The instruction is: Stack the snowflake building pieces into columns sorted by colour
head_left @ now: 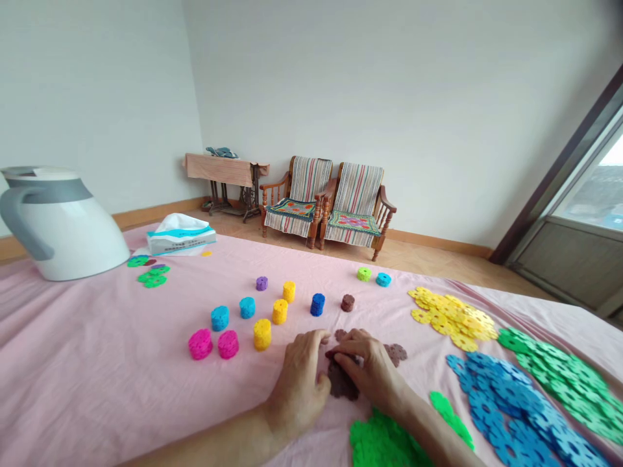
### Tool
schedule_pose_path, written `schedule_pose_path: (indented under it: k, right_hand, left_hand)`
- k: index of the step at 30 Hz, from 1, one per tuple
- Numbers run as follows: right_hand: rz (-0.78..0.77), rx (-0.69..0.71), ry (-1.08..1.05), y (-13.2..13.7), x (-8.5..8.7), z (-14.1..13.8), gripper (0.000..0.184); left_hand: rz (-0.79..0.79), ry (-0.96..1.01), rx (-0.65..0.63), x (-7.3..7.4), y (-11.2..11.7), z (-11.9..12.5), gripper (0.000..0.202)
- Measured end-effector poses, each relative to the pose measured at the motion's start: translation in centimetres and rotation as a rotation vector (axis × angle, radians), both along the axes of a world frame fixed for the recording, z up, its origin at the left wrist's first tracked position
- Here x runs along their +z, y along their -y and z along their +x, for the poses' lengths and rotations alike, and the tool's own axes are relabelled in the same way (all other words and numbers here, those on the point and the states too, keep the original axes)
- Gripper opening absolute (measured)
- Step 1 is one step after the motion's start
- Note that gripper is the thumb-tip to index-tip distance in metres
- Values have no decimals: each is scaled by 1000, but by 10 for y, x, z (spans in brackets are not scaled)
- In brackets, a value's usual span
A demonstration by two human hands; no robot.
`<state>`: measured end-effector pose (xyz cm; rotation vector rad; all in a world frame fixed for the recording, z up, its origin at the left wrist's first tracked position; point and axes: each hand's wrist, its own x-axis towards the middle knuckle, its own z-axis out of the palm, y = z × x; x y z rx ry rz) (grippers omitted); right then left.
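Both my hands rest together on a small heap of brown snowflake discs (395, 353) on the pink cloth (97, 363). My left hand (298, 383) curls beside the heap, fingers bent against the discs. My right hand (366, 370) pinches brown discs (341, 384) between thumb and fingers. Just beyond the hands stand short stacks of discs: two pink (200, 344), several yellow (262, 334), light blue (220, 318), dark blue (317, 304), purple (261, 283) and brown (347, 302).
Loose piles lie to the right: yellow (452, 316), blue (511, 408), green (559, 376), and green (384, 444) at the near edge. A white kettle (58, 224) and tissue pack (180, 237) sit far left. Two wooden armchairs (326, 207) stand by the wall.
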<state>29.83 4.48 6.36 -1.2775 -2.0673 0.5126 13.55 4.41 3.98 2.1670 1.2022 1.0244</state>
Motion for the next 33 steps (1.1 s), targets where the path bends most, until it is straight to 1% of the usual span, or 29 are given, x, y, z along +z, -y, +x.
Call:
schedule_pose_path:
  k: [2,3,7,10,12,15,18,23,26,28,30,33]
  right_hand:
    - [9,-8,-27,-2,0,2,22]
    - [22,-43,-46,-5,-1,4,22]
    - [69,-273,-70,-18,-13,17,25]
    - [82,-385,19,-27,-21,25,27]
    - [99,-424,110,-28,-21,27,28]
    - [121,-421,235,-24,-15,22,26]
    - [110,-354,276,-18,-8,13,27]
    - [80,-178,184,-6,-4,2,25]
    - [67,-133,87,-6,-6,2,22]
    - [44,-184,17,-11,-8,7,22]
    - [-4,-279,-47,-21,-9,13,23]
    - [-97,-409,-63,-40,-8,19,21]
  left_hand:
    - [3,6,-2,0,0,0,65]
    - [6,7,-3,-1,0,0,65]
    - [13,-19,-5,1,1,0,65]
    - [22,-46,-9,2,2,1,65]
    - [34,-56,-10,2,2,2,65]
    - [53,-63,-11,-1,1,2,66]
    - [76,-65,-5,-5,0,2,69]
    - [71,-67,-3,-9,-1,1,76]
    - [33,-82,-12,-7,-1,1,77]
    - [17,-90,-21,-6,-1,1,79]
    - [10,-90,-28,-5,0,1,80]
    - [2,-86,-26,-4,-1,0,81]
